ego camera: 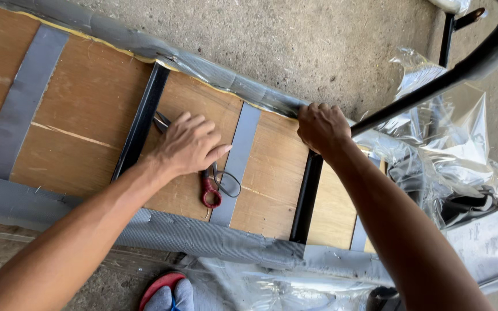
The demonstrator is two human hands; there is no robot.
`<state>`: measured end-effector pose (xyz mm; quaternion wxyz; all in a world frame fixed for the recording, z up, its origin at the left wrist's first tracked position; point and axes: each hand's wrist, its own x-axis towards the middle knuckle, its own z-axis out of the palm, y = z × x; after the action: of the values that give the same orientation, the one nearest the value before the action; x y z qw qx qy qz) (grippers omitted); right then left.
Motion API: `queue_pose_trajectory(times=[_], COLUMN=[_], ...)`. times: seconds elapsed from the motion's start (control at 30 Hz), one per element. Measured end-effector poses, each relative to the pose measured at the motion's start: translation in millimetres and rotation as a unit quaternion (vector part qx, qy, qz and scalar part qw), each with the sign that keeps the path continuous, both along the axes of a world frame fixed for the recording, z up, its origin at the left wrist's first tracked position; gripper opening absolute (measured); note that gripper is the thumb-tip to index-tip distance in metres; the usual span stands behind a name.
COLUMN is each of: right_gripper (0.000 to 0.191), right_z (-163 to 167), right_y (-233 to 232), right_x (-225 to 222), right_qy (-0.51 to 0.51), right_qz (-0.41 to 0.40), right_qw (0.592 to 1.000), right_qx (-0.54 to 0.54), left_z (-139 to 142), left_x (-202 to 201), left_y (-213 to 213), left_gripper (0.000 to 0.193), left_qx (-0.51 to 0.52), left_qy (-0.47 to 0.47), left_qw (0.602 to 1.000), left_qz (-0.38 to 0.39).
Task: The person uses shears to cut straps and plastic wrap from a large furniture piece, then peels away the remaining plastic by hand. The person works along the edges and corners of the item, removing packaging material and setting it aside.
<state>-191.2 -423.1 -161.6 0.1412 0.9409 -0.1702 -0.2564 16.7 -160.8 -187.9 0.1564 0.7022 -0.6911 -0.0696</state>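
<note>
Plywood panel [93,109], seen from above, lay flat on a concrete floor [318,46] and filled the left and middle of the view. Grey fabric [203,239] was wrapped and stapled along its near edge, and more of it ran along the far edge. Grey straps crossed the wood from far to near, one at the far left [21,103] and another near the middle [238,155]. Two black metal bars [140,124] also crossed the panel, one left of centre and one further right.

Reaching in from the lower left, the person's left hand [188,144] lay palm down on the wood between the left bar and the middle strap. Its fingers were spread and relaxed, closed on nothing, and rested on top of a pair of scissors [211,187]. The blades poked out on the far side of the hand; the handles, one wrapped in red, showed on the near side beside the middle strap.

To the right, the right hand [323,128] was clenched over the far edge of the panel, gripping the grey fabric there, just above the second black bar. A dark chair frame tube [433,86] slanted away to the far right. Crumpled clear plastic wrap [445,150] lay at the right edge. At the near bottom, a foot in a grey sock on a red sandal [165,291] showed.
</note>
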Motion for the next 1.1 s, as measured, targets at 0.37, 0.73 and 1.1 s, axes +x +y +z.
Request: queue_pose_trajectory(times=[0.37, 0.73, 1.1], right_gripper=[0.023, 0.024, 0.03], right_z=[-7, 12, -18], right_y=[-27, -10, -37], right_x=[12, 23, 23], right_qy=[0.104, 0.04, 0.046], right_qz=[-0.021, -0.046, -0.03], right_qw=[0.991, 0.993, 0.993], right_qx=[0.082, 0.102, 0.1], left_z=[-21, -50, -18], left_x=[-46, -86, -71], left_y=[-146, -168, -188], left_gripper=[0.032, 0.029, 0.054], left_qx=[-0.134, -0.109, 0.063], left_qy=[-0.089, 0.058, 0.03], left_qw=[0.984, 0.991, 0.994], left_qz=[-0.081, 0.054, 0.086])
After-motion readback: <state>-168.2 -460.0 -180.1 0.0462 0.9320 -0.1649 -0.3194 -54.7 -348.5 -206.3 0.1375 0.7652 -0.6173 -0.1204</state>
